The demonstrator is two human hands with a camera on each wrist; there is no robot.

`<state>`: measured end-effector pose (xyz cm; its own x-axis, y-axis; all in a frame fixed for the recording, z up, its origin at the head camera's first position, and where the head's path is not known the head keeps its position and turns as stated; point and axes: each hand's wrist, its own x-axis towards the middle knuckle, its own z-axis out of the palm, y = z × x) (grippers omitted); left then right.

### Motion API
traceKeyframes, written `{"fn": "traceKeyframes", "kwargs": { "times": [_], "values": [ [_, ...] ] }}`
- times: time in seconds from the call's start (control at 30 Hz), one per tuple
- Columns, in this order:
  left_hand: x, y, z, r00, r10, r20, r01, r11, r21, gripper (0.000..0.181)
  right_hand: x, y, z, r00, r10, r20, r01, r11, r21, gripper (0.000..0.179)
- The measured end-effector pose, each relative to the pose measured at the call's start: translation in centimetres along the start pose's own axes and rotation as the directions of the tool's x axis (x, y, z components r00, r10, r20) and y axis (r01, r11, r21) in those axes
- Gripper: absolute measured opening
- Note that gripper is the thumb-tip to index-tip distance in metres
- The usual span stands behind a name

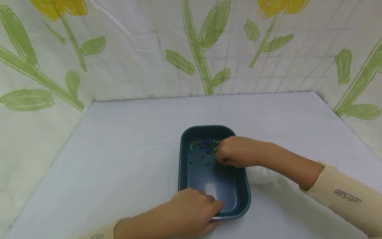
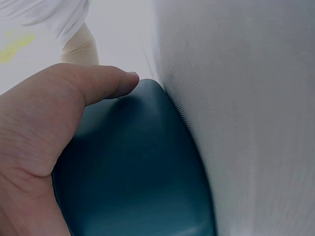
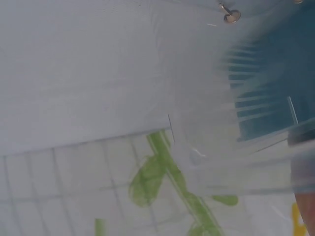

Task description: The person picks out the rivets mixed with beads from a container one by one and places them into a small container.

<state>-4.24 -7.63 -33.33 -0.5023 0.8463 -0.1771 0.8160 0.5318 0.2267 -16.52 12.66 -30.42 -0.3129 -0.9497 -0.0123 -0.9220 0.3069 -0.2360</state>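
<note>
A deep dark teal tray (image 1: 197, 179) holds small green pieces (image 1: 191, 147), blue pieces (image 1: 208, 150) and a red one (image 1: 202, 145), gathered toward its far end. Several small metallic pieces (image 1: 202, 156) lie scattered nearer its middle. My left hand (image 1: 192, 210) grips the tray's near rim; in the left wrist view the thumb (image 2: 115, 81) lies over the edge. At the tray's far right side, my right hand (image 1: 238, 151) reaches in with fingers curled down beside the small pieces. Its fingertips are hidden, so I cannot tell whether it pinches one.
A clear plastic container (image 1: 259, 179) stands against the tray's right side, partly beneath my right forearm. In the right wrist view a metal thumbtack (image 3: 232, 16) shows near the container's translucent wall (image 3: 197, 98). White cloth (image 1: 119, 159) covers the table, and a flower-patterned curtain (image 1: 134, 66) hangs behind.
</note>
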Motion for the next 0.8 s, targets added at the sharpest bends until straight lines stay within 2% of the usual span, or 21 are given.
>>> {"fn": "traceKeyframes", "kwargs": {
  "times": [0.63,0.8],
  "values": [
    [-0.1,0.0,0.0,0.999,0.009,-0.031,-0.009,1.0,0.014,0.019,-1.7,-0.7,-1.1,1.0,0.013,-0.014,-0.014,0.999,-0.036,0.019],
    [-0.1,0.0,0.0,1.0,0.005,-0.015,-0.005,1.0,0.01,0.019,-1.9,-0.9,-1.1,1.0,0.015,-0.013,-0.016,0.999,-0.034,0.019]
  ]
}}
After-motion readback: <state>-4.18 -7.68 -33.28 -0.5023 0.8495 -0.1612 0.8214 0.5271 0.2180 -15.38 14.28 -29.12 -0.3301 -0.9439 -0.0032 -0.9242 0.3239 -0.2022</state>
